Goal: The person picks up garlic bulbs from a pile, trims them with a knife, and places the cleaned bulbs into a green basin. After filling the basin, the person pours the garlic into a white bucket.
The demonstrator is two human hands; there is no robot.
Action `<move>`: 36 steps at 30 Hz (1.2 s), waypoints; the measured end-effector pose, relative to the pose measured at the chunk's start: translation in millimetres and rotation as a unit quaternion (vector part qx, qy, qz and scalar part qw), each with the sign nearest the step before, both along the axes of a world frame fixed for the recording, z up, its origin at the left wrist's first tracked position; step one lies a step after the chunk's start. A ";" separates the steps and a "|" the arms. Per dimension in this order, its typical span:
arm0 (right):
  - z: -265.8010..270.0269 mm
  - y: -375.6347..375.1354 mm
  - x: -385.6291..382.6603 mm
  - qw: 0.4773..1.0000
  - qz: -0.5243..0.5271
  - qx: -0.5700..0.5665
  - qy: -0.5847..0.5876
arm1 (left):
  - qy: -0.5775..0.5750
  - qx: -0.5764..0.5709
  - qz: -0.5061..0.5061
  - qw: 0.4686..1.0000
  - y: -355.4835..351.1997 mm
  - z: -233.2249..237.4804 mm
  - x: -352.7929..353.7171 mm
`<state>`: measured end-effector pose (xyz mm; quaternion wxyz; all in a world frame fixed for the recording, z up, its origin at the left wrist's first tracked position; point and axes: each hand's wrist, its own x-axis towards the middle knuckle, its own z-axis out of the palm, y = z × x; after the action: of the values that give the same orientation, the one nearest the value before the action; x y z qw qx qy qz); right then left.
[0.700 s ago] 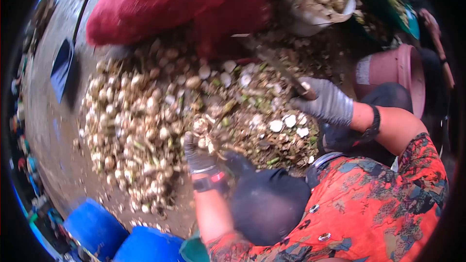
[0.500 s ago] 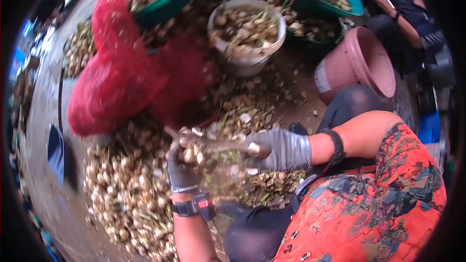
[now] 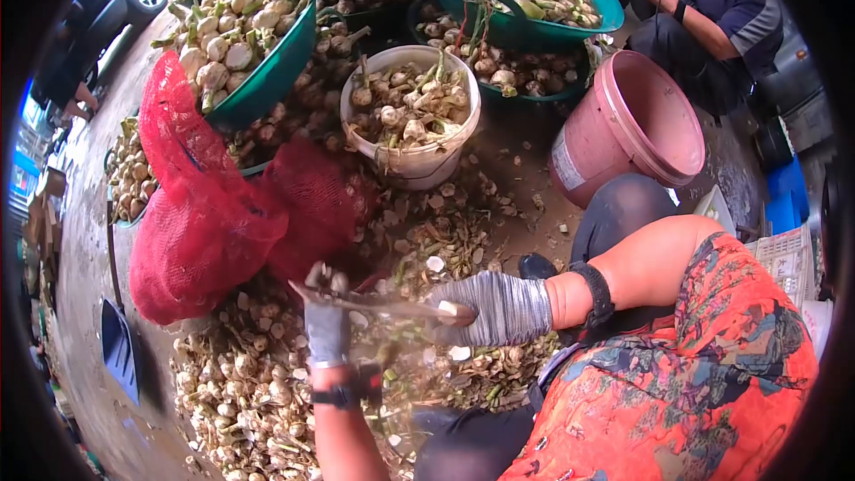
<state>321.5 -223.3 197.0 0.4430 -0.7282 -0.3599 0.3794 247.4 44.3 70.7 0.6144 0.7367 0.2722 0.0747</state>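
My left hand [image 3: 327,331], in a grey glove, is raised over the garlic heap [image 3: 249,392] with its blurred fingers curled; I cannot tell what lies in them. My right hand [image 3: 490,307], in a striped grey glove, is closed round a long, thin knife-like tool [image 3: 401,308]. Smeared by motion, the tool stretches left across to my left fingers. Cut stems and trimmings [image 3: 481,365] lie on the ground below my hands.
A red mesh sack [image 3: 205,240] slumps at the left, near a blue dustpan [image 3: 118,347]. Ahead stand a white bucket [image 3: 414,176] and green tubs [image 3: 280,62] of garlic. A pink bucket [image 3: 570,156] leans at the right. Another person [image 3: 712,27] works at upper right.
The view has shifted, with more of the tubs and a parked car now showing. My left hand has turned slightly, and the garlic seen at its fingers before is no longer distinct. My right hand keeps its grip.
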 end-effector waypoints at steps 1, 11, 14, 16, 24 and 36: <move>-7.1 -0.4 -3.6 0.999 -0.007 0.020 -0.024 | 0.019 0.112 0.006 0.994 7.4 -24.2 -28.2; -41.9 18.5 -9.4 0.990 0.046 -0.116 -0.067 | 0.427 0.506 0.098 0.743 123.8 -78.2 -206.2; -52.7 27.4 -10.9 0.980 0.034 -0.165 -0.103 | 0.538 0.416 0.066 0.730 83.2 -54.9 -201.0; -61.1 27.2 -9.3 0.982 0.024 -0.172 -0.080 | 0.519 0.444 0.005 0.730 56.3 -81.7 -222.4; -68.0 43.3 -19.5 0.977 0.045 -0.194 -0.075 | 0.319 0.465 0.048 0.824 2.6 -68.5 -235.7; -89.0 40.3 -22.6 0.982 0.093 -0.130 -0.104 | 0.376 0.318 0.044 0.869 64.0 -135.6 -109.0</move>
<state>298.9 -183.0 108.0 0.2678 -0.7785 -0.4180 0.3842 138.5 108.2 -64.9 0.1942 0.8517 0.4766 -0.0987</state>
